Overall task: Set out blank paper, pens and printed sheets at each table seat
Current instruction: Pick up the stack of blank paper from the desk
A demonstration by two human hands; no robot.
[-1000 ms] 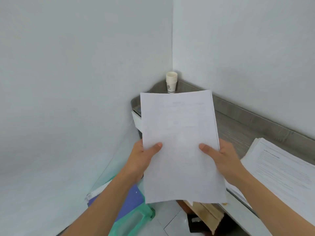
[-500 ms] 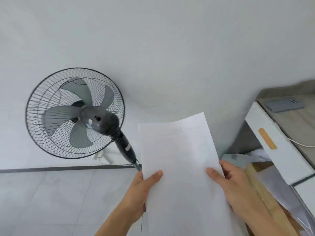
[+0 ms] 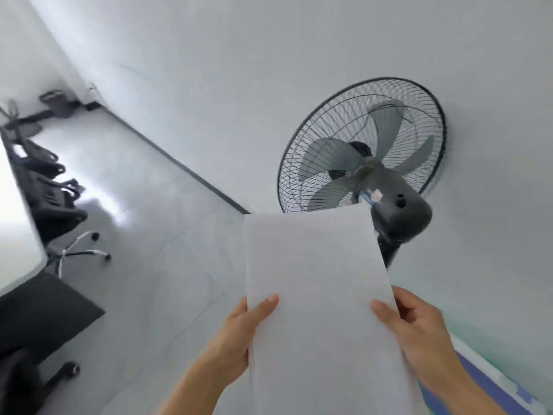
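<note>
A person holds a stack of paper (image 3: 317, 283) upright in front of the body with both hands. The left hand (image 3: 239, 330) grips the stack's left edge, its thumb laid flat across the front and the other fingers hidden behind the sheets. The right hand (image 3: 419, 327) grips the right edge the same way, thumb on the front, fingers curled behind. The front sheet looks white; any print on it is too faint and blurred to read.

Behind the top of the stack stands a fan (image 3: 362, 145) with a black wire cage, grey blades and a dark motor housing, close to the white wall (image 3: 269, 70). The paper covers the lower part of the cage and most of the pole.

On the left, black office chairs (image 3: 51, 187) line up along the edge of a desk (image 3: 15, 223) over a pale tiled floor (image 3: 143, 235). At the lower right corner lies something blue and green, too blurred to tell.
</note>
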